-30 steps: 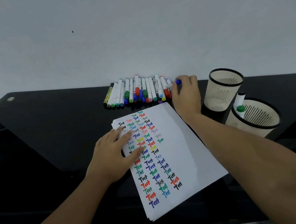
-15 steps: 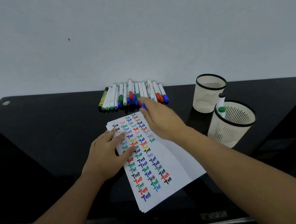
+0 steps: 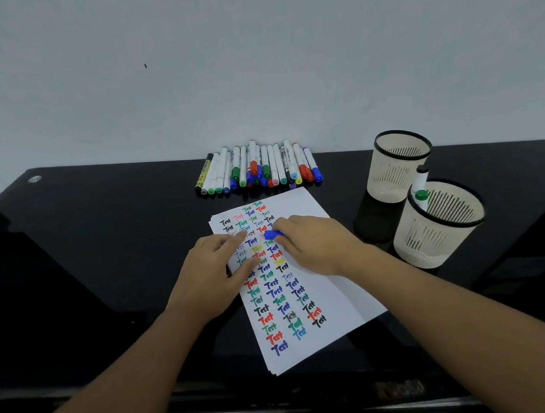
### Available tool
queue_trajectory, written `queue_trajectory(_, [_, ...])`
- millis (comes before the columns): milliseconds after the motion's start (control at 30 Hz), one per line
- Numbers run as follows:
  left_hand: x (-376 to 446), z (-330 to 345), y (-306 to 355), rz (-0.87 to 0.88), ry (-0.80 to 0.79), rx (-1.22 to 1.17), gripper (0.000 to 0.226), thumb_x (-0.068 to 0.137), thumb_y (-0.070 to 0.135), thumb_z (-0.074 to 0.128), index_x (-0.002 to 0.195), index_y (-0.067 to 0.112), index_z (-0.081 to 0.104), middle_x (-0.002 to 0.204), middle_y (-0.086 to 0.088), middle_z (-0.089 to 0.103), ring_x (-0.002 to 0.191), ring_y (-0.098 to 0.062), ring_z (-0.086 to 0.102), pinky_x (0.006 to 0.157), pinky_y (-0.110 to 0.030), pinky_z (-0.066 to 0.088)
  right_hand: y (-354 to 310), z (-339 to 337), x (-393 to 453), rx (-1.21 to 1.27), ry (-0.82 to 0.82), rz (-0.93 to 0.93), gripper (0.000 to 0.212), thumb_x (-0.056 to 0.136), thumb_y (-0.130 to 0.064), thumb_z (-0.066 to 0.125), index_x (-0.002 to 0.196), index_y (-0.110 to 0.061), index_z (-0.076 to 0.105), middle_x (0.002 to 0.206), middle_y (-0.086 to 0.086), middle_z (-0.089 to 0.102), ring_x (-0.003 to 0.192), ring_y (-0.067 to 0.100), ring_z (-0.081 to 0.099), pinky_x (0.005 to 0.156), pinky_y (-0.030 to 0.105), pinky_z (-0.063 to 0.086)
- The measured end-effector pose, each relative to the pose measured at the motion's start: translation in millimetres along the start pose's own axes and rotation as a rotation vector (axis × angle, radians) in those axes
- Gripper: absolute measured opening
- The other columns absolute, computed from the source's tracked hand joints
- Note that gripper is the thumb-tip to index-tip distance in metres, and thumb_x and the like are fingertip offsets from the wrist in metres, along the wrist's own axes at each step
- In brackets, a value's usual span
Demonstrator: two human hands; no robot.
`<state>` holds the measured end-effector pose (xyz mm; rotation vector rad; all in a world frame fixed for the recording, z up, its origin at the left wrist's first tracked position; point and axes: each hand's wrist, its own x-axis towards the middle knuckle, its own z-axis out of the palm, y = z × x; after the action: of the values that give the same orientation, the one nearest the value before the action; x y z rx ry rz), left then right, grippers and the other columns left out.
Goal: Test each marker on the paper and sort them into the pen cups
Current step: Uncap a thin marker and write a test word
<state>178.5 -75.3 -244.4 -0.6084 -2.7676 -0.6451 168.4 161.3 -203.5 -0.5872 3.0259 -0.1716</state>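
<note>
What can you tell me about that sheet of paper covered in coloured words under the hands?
The paper is a white sheet, seemingly the top of a thin stack, lying flat and skewed on the black glossy table, just before the row of markers. Columns of the handwritten word "Test" in black, red, green, blue, yellow and pink fill its left part; the right strip is blank. The left hand rests on it with fingers spread, and the right hand holds a blue marker over its upper part.

I see a glossy black table (image 3: 100,244), matt white paper (image 3: 334,297) and cream plastic cups (image 3: 392,173) with slotted walls.
</note>
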Motion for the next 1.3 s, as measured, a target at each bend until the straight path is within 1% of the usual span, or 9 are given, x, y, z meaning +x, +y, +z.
queue_trajectory(200, [-1, 0, -1, 0.047, 0.004, 0.009, 0.061, 0.095, 0.061, 0.050, 0.146, 0.027, 0.054, 0.127, 0.006, 0.063, 0.118, -0.012, 0.050, 0.096, -0.031, 0.044, -9, 3, 5, -0.112, 0.005, -0.076, 0.042, 0.110, -0.054, 0.025, 0.127, -0.031, 0.054, 0.105, -0.005, 0.068, 0.092, 0.019, 0.067, 0.074, 0.044, 0.058])
queue_trajectory(367, [-2, 1, -2, 0.116, 0.029, 0.029, 0.055, 0.097, 0.056, 0.046, 0.141, 0.025, 0.059, 0.121, 0.004, 0.066, 0.112, -0.014, 0.054, 0.091, -0.036, 0.050, -15, 5, 7, -0.140, 0.032, -0.119, 0.036, 0.108, -0.058, 0.022, 0.118, -0.037, 0.049, 0.085, -0.006, 0.063, 0.074, 0.015, 0.062, 0.066, 0.043, 0.057])
queue_trajectory(533, [-2, 1, -2, 0.153, 0.052, 0.028, 0.046, 0.098, 0.045, 0.054, 0.137, 0.022, 0.063, 0.120, 0.003, 0.067, 0.110, -0.015, 0.055, 0.090, -0.037, 0.050, -19, 2, 5, -0.133, 0.039, -0.139, 0.039, 0.108, -0.059, 0.024, 0.131, -0.040, 0.050, 0.094, -0.007, 0.068, 0.082, 0.016, 0.065, 0.069, 0.041, 0.057])
queue_trajectory(700, [-2, 4, -6, 0.168, 0.064, 0.031, 0.031, 0.100, 0.031, 0.061, 0.128, 0.021, 0.069, 0.120, 0.003, 0.066, 0.112, -0.016, 0.055, 0.091, -0.039, 0.051, -20, -2, 4, -0.096, -0.007, -0.138, 0.039, 0.107, -0.060, 0.031, 0.119, -0.031, 0.053, 0.093, -0.005, 0.065, 0.082, 0.017, 0.062, 0.070, 0.039, 0.054])
queue_trajectory(900, [-1, 4, -5, 0.116, 0.047, 0.012, 0.029, 0.100, 0.035, 0.059, 0.124, 0.021, 0.067, 0.122, 0.006, 0.064, 0.114, -0.012, 0.051, 0.093, -0.037, 0.050, -11, -12, -7, 0.152, 0.041, -0.025, 0.038, 0.108, -0.024, 0.041, 0.143, -0.034, 0.028, 0.104, 0.001, 0.059, 0.077, 0.017, 0.059, 0.062, 0.039, 0.048])
queue_trajectory(1000, [-1, 2, -4, 0.066, 0.028, -0.014, 0.034, 0.099, 0.038, 0.060, 0.128, 0.022, 0.065, 0.125, 0.008, 0.062, 0.118, -0.011, 0.049, 0.096, -0.036, 0.049, 1, -13, -13, 0.328, 0.133, 0.063, 0.031, 0.107, -0.014, 0.039, 0.125, -0.037, 0.050, 0.118, 0.002, 0.062, 0.096, 0.023, 0.067, 0.075, 0.043, 0.058])
queue_trajectory(1067, [-2, -1, -1, 0.046, 0.015, -0.046, 0.044, 0.099, 0.042, 0.059, 0.140, 0.025, 0.058, 0.133, 0.009, 0.059, 0.124, -0.010, 0.046, 0.101, -0.035, 0.047, 5, -14, -20, 0.599, 0.214, 0.169, 0.034, 0.108, -0.014, 0.037, 0.115, -0.032, 0.066, 0.119, -0.005, 0.066, 0.102, 0.013, 0.068, 0.083, 0.033, 0.056])
queue_trajectory(1167, [-2, -6, 3, 0.052, -0.089, -0.040, 0.062, 0.102, 0.050, 0.050, 0.158, 0.041, 0.025, 0.157, 0.005, 0.041, 0.141, -0.014, 0.036, 0.114, -0.038, 0.037, 9, -13, -32, 0.923, 0.152, 0.277, 0.046, 0.104, -0.003, 0.039, 0.123, -0.034, 0.066, 0.125, -0.010, 0.063, 0.109, 0.006, 0.066, 0.088, 0.023, 0.052])
queue_trajectory(1300, [6, -11, 8, 0.135, -0.300, 0.114, 0.059, 0.107, 0.047, 0.033, 0.156, 0.056, 0.001, 0.170, -0.002, 0.009, 0.154, -0.022, 0.016, 0.123, -0.043, 0.020, 9, -5, -46, 0.825, 0.115, 0.228, 0.046, 0.100, 0.003, 0.056, 0.126, -0.035, 0.055, 0.117, -0.010, 0.060, 0.104, 0.012, 0.063, 0.087, 0.022, 0.053])
